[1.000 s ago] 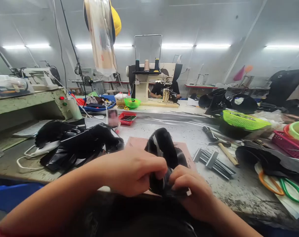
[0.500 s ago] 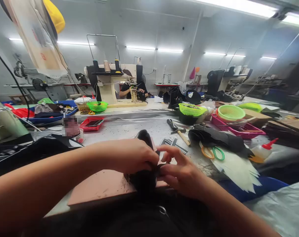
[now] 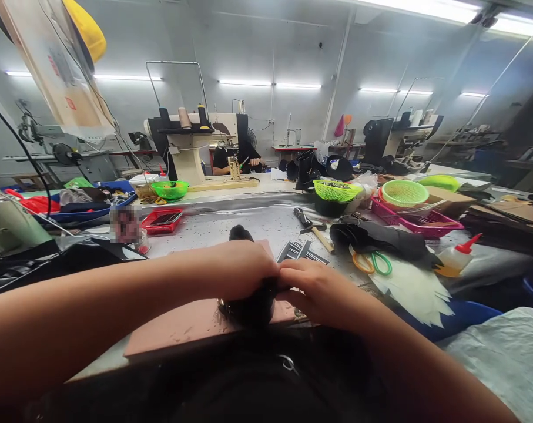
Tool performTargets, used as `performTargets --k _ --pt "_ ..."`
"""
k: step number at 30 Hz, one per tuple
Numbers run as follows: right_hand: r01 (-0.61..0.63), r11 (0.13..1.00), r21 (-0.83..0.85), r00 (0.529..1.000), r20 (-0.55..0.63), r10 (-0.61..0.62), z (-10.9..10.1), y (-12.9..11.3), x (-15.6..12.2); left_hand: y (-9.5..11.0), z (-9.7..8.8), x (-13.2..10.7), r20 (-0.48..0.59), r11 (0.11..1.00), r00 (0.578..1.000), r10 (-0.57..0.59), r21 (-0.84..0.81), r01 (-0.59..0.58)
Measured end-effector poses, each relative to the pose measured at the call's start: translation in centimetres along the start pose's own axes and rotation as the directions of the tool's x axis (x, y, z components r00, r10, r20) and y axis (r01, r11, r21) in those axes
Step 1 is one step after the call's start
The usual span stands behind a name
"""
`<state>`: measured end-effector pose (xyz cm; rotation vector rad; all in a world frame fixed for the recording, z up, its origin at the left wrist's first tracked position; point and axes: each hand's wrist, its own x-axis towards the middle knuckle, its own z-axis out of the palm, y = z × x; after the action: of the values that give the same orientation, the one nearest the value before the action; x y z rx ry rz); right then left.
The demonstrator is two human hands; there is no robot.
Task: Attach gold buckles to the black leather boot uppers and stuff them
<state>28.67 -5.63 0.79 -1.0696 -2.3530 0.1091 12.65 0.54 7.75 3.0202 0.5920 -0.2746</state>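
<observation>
A dark, glossy black leather piece (image 3: pixel 252 311) stands over the pink board (image 3: pixel 173 332) in front of me. My left hand (image 3: pixel 248 270) is closed over its middle, with the black top end showing beyond the knuckles. From the other side my right hand (image 3: pixel 310 288) meets the left one, its fingers bent together and pinching the right edge of the piece. What lies between the fingertips is hidden. Just past my right hand lie several black-and-white strips (image 3: pixel 302 251).
A hammer (image 3: pixel 322 239), scissors (image 3: pixel 381 263), and a red-capped bottle (image 3: pixel 460 255) lie to the right. Beyond stand a pink basket (image 3: pixel 429 230) and a yellow-green basket (image 3: pixel 337 191). A red tray (image 3: pixel 163 220) sits left. Across the table a person (image 3: pixel 231 160) works at a sewing machine (image 3: pixel 195 141).
My right fingers, spread before, have drawn together against the piece and my left hand. The black piece's top end shows lower now. The whole view has shifted slightly.
</observation>
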Motion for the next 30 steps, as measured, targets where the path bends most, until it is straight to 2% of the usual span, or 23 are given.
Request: performTargets --k 7,10,14,17,22,30 --pt "-0.03 1.0 0.001 0.999 -0.045 0.03 -0.3 -0.6 0.8 -1.5 0.1 -0.9 -0.062 0.987 0.988 -0.143 0.06 0.146" --pt "-0.03 0.999 -0.012 0.994 -0.103 0.029 0.2 -0.4 1.2 -1.7 -0.3 -1.7 -0.049 0.982 0.981 -0.19 -0.004 0.19" --pt "0.009 1.0 0.015 0.974 -0.228 -0.005 1.2 0.1 1.6 -1.6 -0.8 -2.7 0.006 0.978 0.983 -0.186 -0.098 0.186" --pt "0.034 0.998 0.049 0.959 -0.284 -0.019 1.7 0.2 1.7 -1.7 -0.6 -3.0 -0.026 0.979 0.982 -0.189 -0.085 0.186" --pt "0.038 0.995 0.093 0.945 -0.326 -0.006 2.2 0.3 1.9 -2.0 0.4 -2.8 -0.111 0.973 0.966 -0.232 -0.041 0.229" --pt "0.026 0.995 0.093 0.927 -0.376 0.011 2.5 0.5 2.1 -2.1 0.6 -2.5 -0.142 0.968 0.959 -0.246 -0.091 0.234"
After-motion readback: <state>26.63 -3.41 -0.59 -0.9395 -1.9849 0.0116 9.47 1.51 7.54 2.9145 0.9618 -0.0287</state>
